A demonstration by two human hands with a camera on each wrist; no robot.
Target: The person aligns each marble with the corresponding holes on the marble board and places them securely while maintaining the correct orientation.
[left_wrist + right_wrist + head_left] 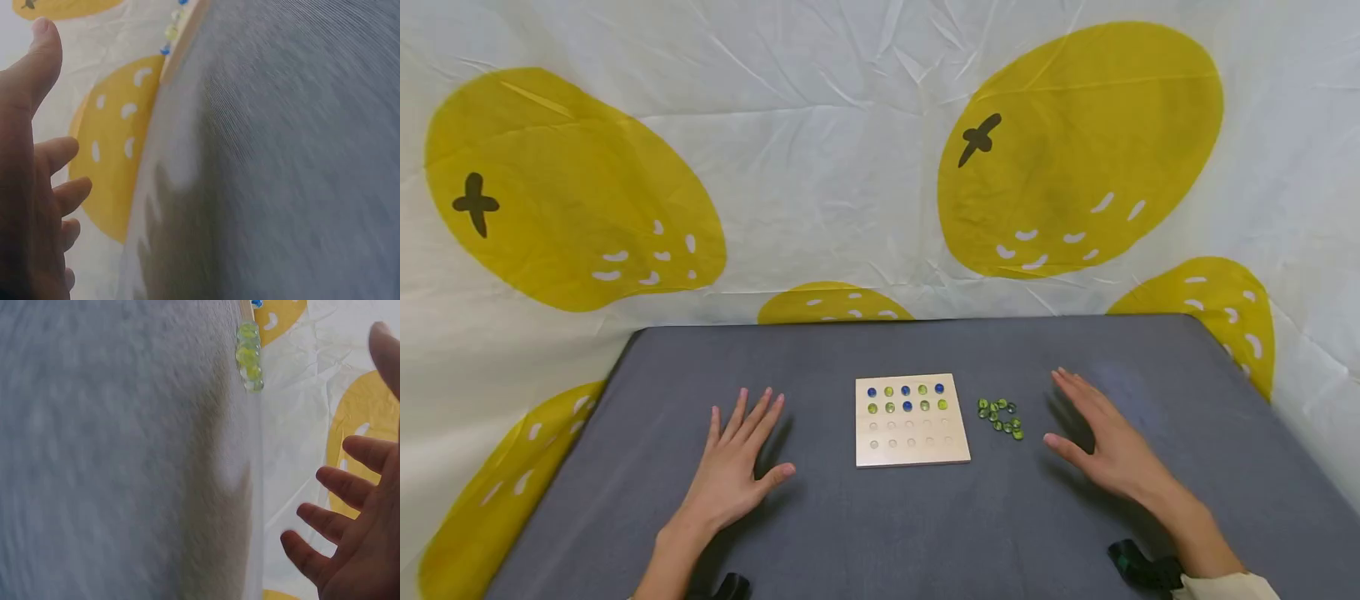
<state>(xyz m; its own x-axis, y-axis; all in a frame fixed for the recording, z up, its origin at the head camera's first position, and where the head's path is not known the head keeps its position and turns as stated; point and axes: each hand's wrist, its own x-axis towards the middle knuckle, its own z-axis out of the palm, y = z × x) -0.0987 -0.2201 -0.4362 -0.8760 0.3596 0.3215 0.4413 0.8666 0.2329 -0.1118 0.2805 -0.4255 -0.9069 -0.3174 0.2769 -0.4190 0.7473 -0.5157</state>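
Observation:
A pale wooden board [917, 454] with rows of round hollows lies mid-table in the head view. Blue and green glass marbles fill its two far rows; the two near rows hold none. Just right of the board is a loose cluster of green marbles [997, 425], also seen as a green pile [249, 353] in the right wrist view. My left hand [730, 471] hovers left of the board, fingers spread, holding nothing. To the right of the loose marbles my right hand [1112, 446] is held above the cloth, fingers extended, with nothing in it.
Grey cloth covers the table [760, 358]. Behind it hangs a white curtain [820, 183] printed with large yellow fruit shapes. Dark straps [1142, 567] show near both wrists.

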